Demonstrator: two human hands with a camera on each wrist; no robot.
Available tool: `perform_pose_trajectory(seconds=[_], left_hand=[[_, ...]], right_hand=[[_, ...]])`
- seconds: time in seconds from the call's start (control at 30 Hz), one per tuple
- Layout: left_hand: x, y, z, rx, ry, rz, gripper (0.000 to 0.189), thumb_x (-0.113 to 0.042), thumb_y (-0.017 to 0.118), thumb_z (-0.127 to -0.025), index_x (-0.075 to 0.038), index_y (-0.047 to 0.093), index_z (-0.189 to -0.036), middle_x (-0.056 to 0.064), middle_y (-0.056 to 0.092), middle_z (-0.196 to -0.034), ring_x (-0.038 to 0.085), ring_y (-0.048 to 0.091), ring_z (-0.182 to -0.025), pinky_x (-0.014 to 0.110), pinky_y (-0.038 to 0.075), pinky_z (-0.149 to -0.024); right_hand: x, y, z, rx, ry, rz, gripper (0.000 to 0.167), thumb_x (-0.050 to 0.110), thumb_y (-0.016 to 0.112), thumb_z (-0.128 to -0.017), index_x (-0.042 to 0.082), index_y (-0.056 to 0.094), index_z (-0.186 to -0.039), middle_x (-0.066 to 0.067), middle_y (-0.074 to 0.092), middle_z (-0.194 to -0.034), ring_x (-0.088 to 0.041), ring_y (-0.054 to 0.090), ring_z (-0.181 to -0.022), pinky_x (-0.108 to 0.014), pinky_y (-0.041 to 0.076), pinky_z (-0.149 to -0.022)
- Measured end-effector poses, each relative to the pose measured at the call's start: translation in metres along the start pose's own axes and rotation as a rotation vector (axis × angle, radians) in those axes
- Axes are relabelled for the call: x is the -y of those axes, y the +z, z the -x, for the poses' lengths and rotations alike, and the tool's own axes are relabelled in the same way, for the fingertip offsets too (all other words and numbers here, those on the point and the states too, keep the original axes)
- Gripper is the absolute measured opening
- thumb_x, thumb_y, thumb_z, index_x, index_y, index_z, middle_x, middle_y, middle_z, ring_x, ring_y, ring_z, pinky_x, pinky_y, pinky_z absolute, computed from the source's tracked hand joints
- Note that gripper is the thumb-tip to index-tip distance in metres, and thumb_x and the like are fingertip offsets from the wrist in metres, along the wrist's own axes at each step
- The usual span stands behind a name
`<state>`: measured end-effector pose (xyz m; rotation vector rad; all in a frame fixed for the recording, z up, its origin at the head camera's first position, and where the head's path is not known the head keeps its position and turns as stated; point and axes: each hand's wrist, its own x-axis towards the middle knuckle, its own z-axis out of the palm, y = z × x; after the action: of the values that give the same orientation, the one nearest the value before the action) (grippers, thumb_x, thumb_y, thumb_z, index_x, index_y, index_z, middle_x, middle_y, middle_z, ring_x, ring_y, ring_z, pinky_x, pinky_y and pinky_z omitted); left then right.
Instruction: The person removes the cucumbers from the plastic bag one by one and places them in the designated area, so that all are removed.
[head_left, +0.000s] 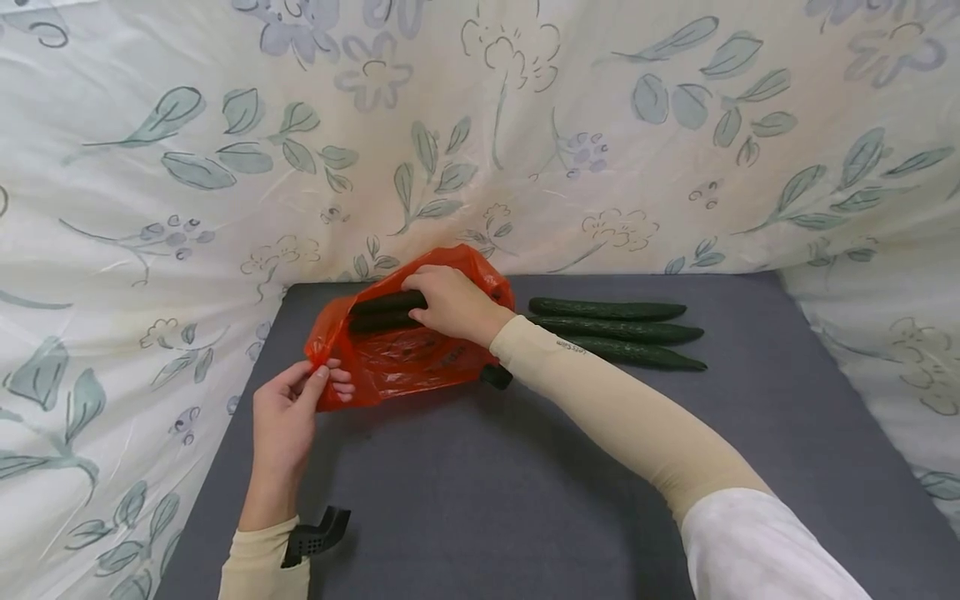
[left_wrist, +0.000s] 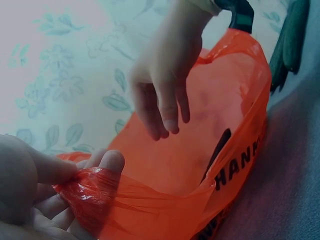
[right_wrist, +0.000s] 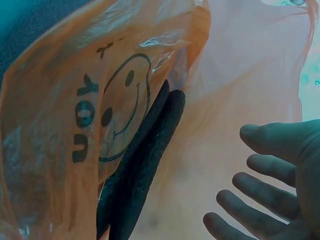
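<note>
A red plastic bag (head_left: 420, 367) with black printing lies on its side with its mouth spread. My left hand (head_left: 288, 408) pinches the left edge of its mouth between thumb and fingers. Two dark green cucumbers (right_wrist: 145, 155) lie side by side within the bag, partly hidden by its printed wall. Above the bag's mouth, my right hand (head_left: 457, 304) reaches in from the right. Its fingers (right_wrist: 260, 187) are spread and hold nothing, beside the cucumbers. In the head view this hand overlaps the right ends of the cucumbers.
To the right of the bag, three more cucumbers (head_left: 615, 331) lie in a row on the grey table (head_left: 465, 500), partly behind my right forearm. A floral cloth (head_left: 525, 150) hangs behind the table and along both sides.
</note>
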<state>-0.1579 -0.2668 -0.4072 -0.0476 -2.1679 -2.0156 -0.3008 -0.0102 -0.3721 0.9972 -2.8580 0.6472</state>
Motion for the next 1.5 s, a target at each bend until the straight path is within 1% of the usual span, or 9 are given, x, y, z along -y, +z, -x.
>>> perform_pose_trajectory(seconds=[0.13, 0.4, 0.6, 0.73, 0.8, 1.03, 1.13, 1.3, 1.5], left_hand=[[-0.002, 0.001, -0.001, -0.003, 0.016, 0.006, 0.029, -0.008, 0.063, -0.111, 0.017, 0.068, -0.124, 0.014, 0.079, -0.096, 0.020, 0.078, -0.078, 0.032, 0.065, -0.081], [-0.002, 0.000, 0.000, 0.004, 0.004, -0.013, 0.028, -0.008, 0.063, -0.111, 0.015, 0.069, -0.125, 0.013, 0.079, -0.098, 0.019, 0.079, -0.080, 0.031, 0.065, -0.082], [0.001, -0.001, 0.000, -0.001, -0.001, -0.003, 0.030, -0.009, 0.063, -0.111, 0.017, 0.067, -0.127, 0.013, 0.079, -0.099, 0.019, 0.079, -0.081, 0.032, 0.064, -0.084], [0.001, -0.001, 0.000, 0.001, -0.009, -0.010, 0.032, -0.010, 0.063, -0.111, 0.017, 0.067, -0.128, 0.014, 0.079, -0.099, 0.019, 0.079, -0.081, 0.032, 0.064, -0.084], [0.002, -0.001, 0.000, 0.001, -0.013, -0.017, 0.031, -0.011, 0.063, -0.111, 0.016, 0.067, -0.128, 0.014, 0.079, -0.100, 0.019, 0.079, -0.081, 0.032, 0.064, -0.083], [0.001, 0.000, 0.000, 0.000, -0.012, -0.019, 0.030, -0.010, 0.063, -0.111, 0.015, 0.068, -0.127, 0.014, 0.079, -0.099, 0.019, 0.079, -0.081, 0.032, 0.064, -0.083], [0.001, 0.000, 0.000, 0.006, -0.011, -0.014, 0.030, -0.010, 0.063, -0.111, 0.016, 0.068, -0.127, 0.013, 0.079, -0.099, 0.019, 0.079, -0.081, 0.032, 0.064, -0.083], [-0.001, 0.001, 0.000, 0.014, -0.002, 0.006, 0.029, -0.009, 0.063, -0.111, 0.016, 0.068, -0.125, 0.014, 0.079, -0.098, 0.020, 0.079, -0.080, 0.032, 0.065, -0.083], [-0.003, 0.001, 0.001, 0.016, -0.001, 0.013, 0.029, -0.009, 0.063, -0.111, 0.016, 0.069, -0.125, 0.014, 0.079, -0.098, 0.020, 0.079, -0.080, 0.032, 0.065, -0.082]], right_hand=[[-0.001, 0.000, -0.003, -0.002, 0.017, 0.018, 0.044, 0.025, 0.080, -0.102, 0.006, 0.071, -0.140, -0.009, 0.071, -0.131, -0.022, 0.065, -0.116, -0.034, 0.054, -0.104], [-0.004, 0.007, -0.010, 0.027, 0.039, -0.027, 0.043, 0.023, 0.079, -0.102, 0.005, 0.070, -0.140, -0.009, 0.072, -0.134, -0.023, 0.065, -0.119, -0.037, 0.055, -0.106], [-0.008, 0.011, -0.016, 0.055, 0.080, -0.032, 0.043, 0.024, 0.079, -0.102, 0.008, 0.071, -0.140, -0.006, 0.073, -0.134, -0.020, 0.065, -0.118, -0.036, 0.054, -0.106], [-0.012, 0.017, -0.019, 0.066, 0.088, -0.038, 0.043, 0.024, 0.080, -0.102, 0.007, 0.071, -0.140, -0.007, 0.073, -0.135, -0.021, 0.066, -0.118, -0.038, 0.054, -0.107], [-0.016, 0.020, -0.020, 0.059, 0.084, -0.050, 0.042, 0.023, 0.080, -0.101, 0.007, 0.072, -0.139, -0.007, 0.074, -0.133, -0.021, 0.067, -0.116, -0.038, 0.055, -0.107], [-0.025, 0.026, -0.024, 0.022, 0.057, -0.074, 0.032, 0.020, 0.081, -0.100, 0.007, 0.077, -0.129, -0.006, 0.078, -0.119, -0.017, 0.068, -0.100, -0.036, 0.058, -0.098], [-0.026, 0.028, -0.026, 0.029, 0.074, -0.090, 0.029, 0.020, 0.081, -0.100, 0.008, 0.078, -0.126, -0.004, 0.077, -0.114, -0.016, 0.067, -0.095, -0.035, 0.058, -0.093], [-0.027, 0.029, -0.031, 0.027, 0.111, -0.088, 0.021, 0.019, 0.081, -0.100, 0.011, 0.078, -0.120, 0.002, 0.074, -0.101, -0.018, 0.064, -0.087, -0.032, 0.056, -0.083], [-0.029, 0.031, -0.036, 0.016, 0.135, -0.079, 0.021, 0.020, 0.081, -0.100, 0.011, 0.079, -0.119, 0.003, 0.074, -0.099, -0.017, 0.064, -0.086, -0.032, 0.055, -0.082]])
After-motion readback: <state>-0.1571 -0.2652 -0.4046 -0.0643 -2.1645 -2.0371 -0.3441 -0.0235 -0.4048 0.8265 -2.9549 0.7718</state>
